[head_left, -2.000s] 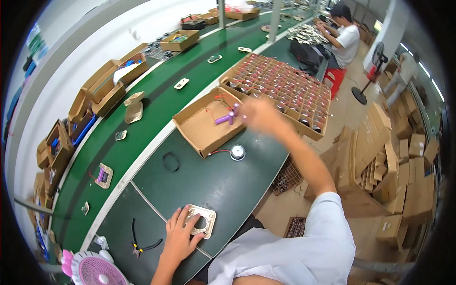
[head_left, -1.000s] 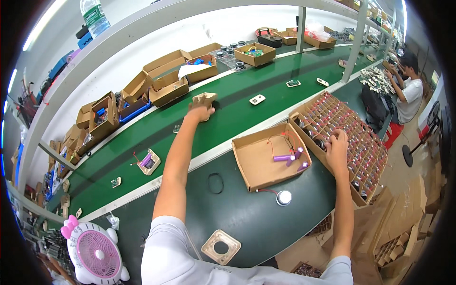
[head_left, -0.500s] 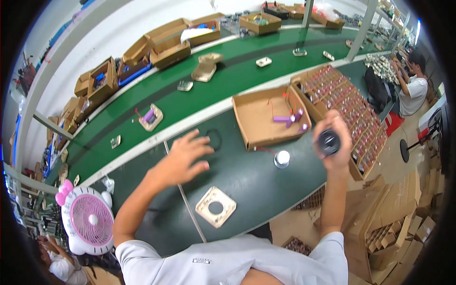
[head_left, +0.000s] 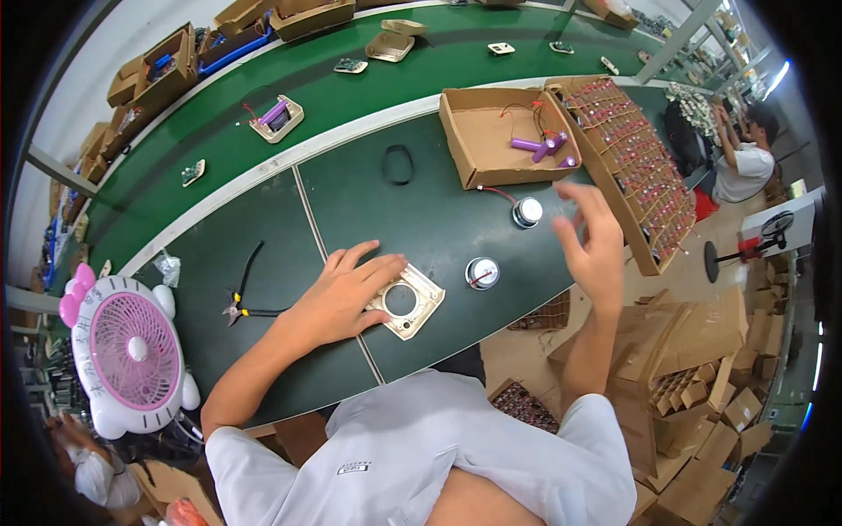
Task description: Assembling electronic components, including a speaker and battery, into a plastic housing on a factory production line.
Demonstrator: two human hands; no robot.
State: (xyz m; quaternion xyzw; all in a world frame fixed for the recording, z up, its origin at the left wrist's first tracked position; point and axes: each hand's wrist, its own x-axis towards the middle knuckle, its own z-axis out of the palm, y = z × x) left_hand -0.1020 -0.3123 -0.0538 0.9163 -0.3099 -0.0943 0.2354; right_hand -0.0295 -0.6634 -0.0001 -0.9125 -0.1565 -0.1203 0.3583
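My left hand (head_left: pixel 346 291) lies over the left edge of a cream square plastic housing (head_left: pixel 426 292) with a large round hole, its fingers and thumb gripping it against the dark green tabletop. My right hand (head_left: pixel 598 250) is raised at the right, fingers and thumb apart, nothing in it. Between the hands, a round silver speaker (head_left: pixel 482 273) lies on the table with a red wire across it. Farther back, near my right fingertips, sits a second silver speaker (head_left: pixel 527 212) with a red wire lead.
Black-handled cutters (head_left: pixel 235 307) lie left of my left forearm, beside a pink-and-white fan (head_left: pixel 136 349). A black band (head_left: pixel 398 165) lies farther back. One carton (head_left: pixel 478 131) holds purple cells; a divided box (head_left: pixel 627 162) holds many small parts. Beyond runs a green conveyor (head_left: pixel 324 96) carrying parts.
My left hand has come down onto the cream housing. The dark round speaker that was in my right hand is let go; a second speaker now lies on the table. The view has shifted.
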